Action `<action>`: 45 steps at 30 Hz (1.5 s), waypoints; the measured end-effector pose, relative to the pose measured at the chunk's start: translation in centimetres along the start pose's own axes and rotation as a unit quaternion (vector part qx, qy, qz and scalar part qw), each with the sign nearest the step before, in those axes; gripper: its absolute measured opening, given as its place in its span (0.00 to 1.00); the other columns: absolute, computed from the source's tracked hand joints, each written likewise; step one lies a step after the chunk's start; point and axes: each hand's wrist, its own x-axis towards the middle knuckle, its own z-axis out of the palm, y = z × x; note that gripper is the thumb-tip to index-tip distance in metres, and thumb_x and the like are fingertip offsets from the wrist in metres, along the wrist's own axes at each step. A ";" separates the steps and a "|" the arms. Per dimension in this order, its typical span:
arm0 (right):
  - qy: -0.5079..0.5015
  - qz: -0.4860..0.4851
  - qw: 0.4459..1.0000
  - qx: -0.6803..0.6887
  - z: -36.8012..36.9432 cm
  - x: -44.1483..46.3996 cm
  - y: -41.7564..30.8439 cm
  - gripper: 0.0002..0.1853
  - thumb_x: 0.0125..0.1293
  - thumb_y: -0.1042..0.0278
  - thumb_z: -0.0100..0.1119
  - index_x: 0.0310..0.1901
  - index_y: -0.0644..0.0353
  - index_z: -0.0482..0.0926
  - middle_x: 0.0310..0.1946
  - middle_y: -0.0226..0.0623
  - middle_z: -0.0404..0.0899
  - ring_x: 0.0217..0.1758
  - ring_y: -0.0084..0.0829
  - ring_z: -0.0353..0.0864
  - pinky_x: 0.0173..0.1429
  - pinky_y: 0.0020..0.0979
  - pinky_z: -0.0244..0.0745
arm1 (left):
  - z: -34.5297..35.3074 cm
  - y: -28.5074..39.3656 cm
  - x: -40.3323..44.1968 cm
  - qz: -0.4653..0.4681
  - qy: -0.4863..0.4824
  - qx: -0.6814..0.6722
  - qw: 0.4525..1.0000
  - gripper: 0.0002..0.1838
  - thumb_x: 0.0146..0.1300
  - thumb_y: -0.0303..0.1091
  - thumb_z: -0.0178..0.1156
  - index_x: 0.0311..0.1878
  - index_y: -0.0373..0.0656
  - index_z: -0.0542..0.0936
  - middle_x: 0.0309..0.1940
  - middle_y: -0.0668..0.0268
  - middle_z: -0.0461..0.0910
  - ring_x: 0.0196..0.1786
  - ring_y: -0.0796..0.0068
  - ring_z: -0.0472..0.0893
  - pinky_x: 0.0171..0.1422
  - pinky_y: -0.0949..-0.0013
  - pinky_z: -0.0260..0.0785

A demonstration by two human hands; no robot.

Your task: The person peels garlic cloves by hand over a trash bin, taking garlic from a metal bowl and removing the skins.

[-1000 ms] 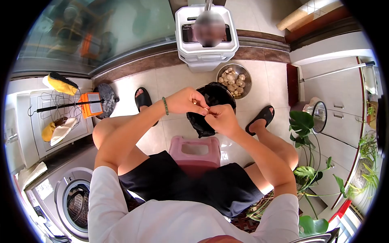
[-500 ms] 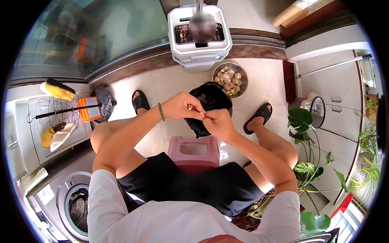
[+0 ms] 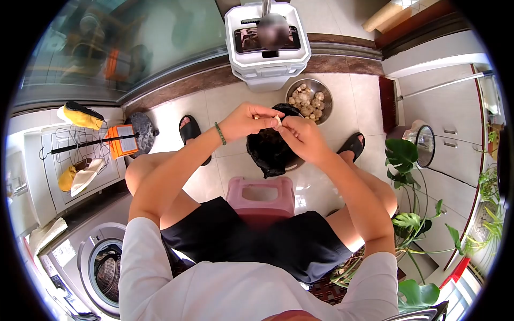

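Over a bin lined with a black plastic bag [image 3: 267,155], my two hands meet fingertip to fingertip. Pinched in my left hand [image 3: 243,124], which has a green bead bracelet at the wrist, is a small pale garlic clove [image 3: 278,122]. Another small pale piece [image 3: 257,116] shows among that hand's curled fingers. The fingers of my right hand [image 3: 304,138] are closed on the same clove from the other side. Just beyond the bin, a steel bowl [image 3: 330,101] holds several garlic bulbs [image 3: 306,101].
A pink plastic stool [image 3: 260,206] stands between my knees. Past the bin is a white box [image 3: 267,69] with a phone on top. Left are a shoe rack [image 3: 80,147] and a washing machine [image 3: 99,267]; right are leafy plants [image 3: 401,155] and white cabinets [image 3: 444,115].
Both hands have moved forward, away from my body and nearer the bowl, still pinched together. More of the bin's inside now shows. The whole view has shifted slightly.
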 end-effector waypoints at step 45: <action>-0.067 0.026 0.970 -0.230 0.3 -0.5 6.3 0.07 0.62 0.68 0.56 0.33 0.63 0.80 0.24 0.43 0.78 0.30 0.45 0.79 0.36 0.42 0.73 | -0.5 -0.8 -0.3 -0.090 -0.047 0.000 0.995 0.18 0.69 0.35 0.57 0.61 0.44 0.75 0.49 0.74 0.83 0.36 0.94 0.70 0.30 0.84 0.57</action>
